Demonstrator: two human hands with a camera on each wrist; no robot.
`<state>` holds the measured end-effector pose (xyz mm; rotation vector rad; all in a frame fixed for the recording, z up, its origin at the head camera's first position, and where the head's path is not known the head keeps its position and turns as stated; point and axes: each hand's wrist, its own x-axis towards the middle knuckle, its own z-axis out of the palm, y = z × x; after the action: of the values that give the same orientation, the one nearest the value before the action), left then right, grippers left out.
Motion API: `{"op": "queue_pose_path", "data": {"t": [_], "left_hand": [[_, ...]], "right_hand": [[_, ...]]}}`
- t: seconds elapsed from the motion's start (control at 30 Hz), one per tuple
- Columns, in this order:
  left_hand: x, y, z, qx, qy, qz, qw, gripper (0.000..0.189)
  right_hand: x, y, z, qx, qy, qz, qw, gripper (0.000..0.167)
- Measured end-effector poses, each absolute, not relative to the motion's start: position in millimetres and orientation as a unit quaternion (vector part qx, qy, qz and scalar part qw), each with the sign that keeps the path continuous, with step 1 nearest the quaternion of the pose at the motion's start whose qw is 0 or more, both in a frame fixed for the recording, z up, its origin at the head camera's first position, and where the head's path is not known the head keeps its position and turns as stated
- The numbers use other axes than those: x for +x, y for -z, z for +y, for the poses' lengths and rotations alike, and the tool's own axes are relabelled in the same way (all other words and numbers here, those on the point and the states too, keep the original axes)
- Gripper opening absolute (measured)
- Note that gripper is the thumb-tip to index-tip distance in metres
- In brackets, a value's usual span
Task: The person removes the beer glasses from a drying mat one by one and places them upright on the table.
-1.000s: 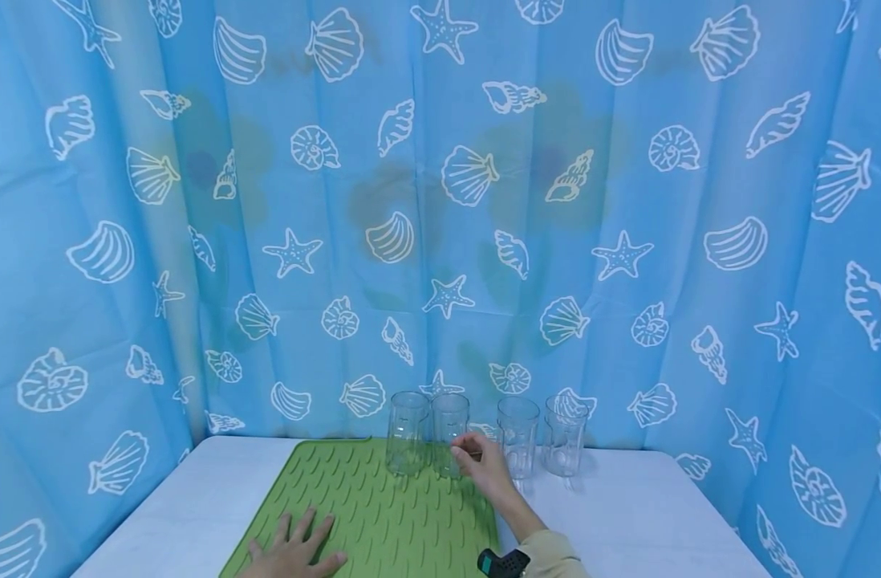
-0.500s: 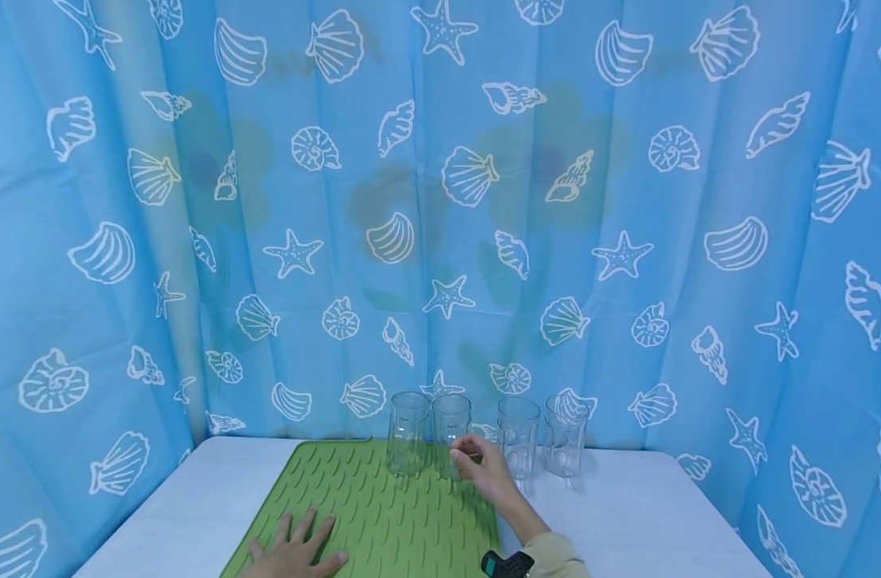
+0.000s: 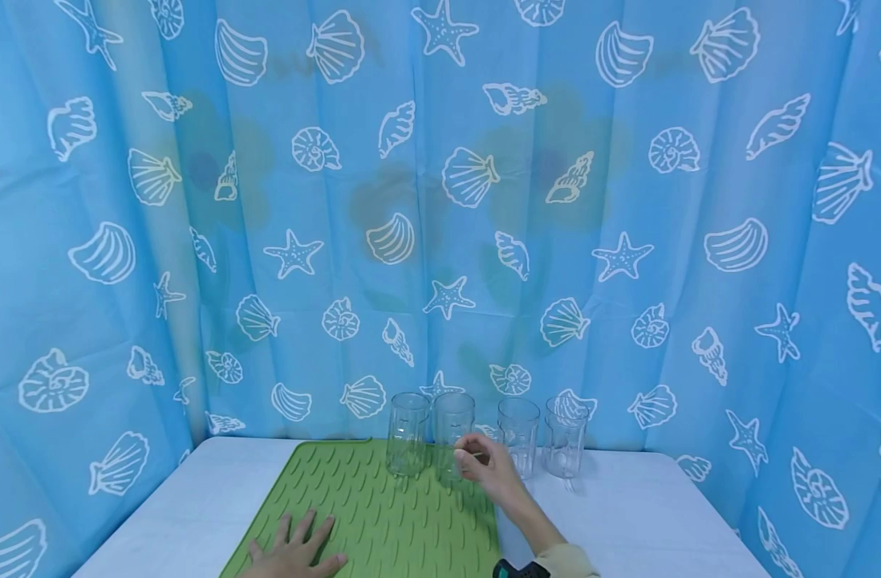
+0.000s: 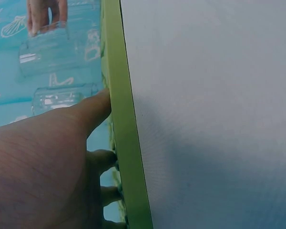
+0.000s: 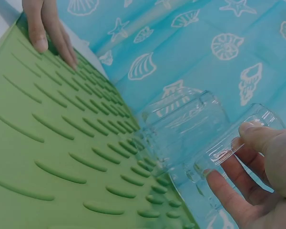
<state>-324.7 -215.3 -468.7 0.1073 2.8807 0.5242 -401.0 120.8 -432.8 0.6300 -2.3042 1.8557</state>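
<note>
A clear drinking glass (image 3: 452,417) stands near the back right of the green ridged mat (image 3: 368,522). My right hand (image 3: 489,467) grips it from its right side, thumb and fingers curled at the glass, also seen in the right wrist view as the held glass (image 5: 224,151). Whether its base touches the mat, I cannot tell. Just left of it, a second clear glass (image 3: 408,433) is upright on the mat. My left hand (image 3: 296,554) rests on the mat's front left part, fingers spread; the left wrist view shows its thumb (image 4: 97,107) at the mat edge.
Two more clear glasses, one (image 3: 518,421) partly behind my right hand and another (image 3: 565,437), stand on the white table (image 3: 628,514) right of the mat. A blue shell-patterned curtain (image 3: 440,241) hangs behind and at both sides.
My right hand and the glass it grips have shifted slightly to the right, away from the glass on its left. The left hand stays in place on the mat.
</note>
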Motion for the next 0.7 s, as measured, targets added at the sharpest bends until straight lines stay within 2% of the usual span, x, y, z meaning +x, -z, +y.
{"op": "queue_pose_path", "data": {"t": [0.17,0.37,0.7], "left_hand": [[-324.6,469.4,-215.8,0.04,-0.173,0.979,0.1,0.086],[-324.4,471.0,-215.7,0.045,-0.179,0.978,0.092,0.085],[-326.9,473.4,-217.0,0.047,-0.185,0.977,0.095,0.084]], "right_hand": [[-394.7,426.4,127.6,0.203,-0.619,-0.757,0.052,0.028],[-382.9,418.9,134.7,0.207,-0.621,-0.755,0.038,0.035],[-364.2,405.6,140.0,0.229,-0.61,-0.757,0.049,0.032]]}}
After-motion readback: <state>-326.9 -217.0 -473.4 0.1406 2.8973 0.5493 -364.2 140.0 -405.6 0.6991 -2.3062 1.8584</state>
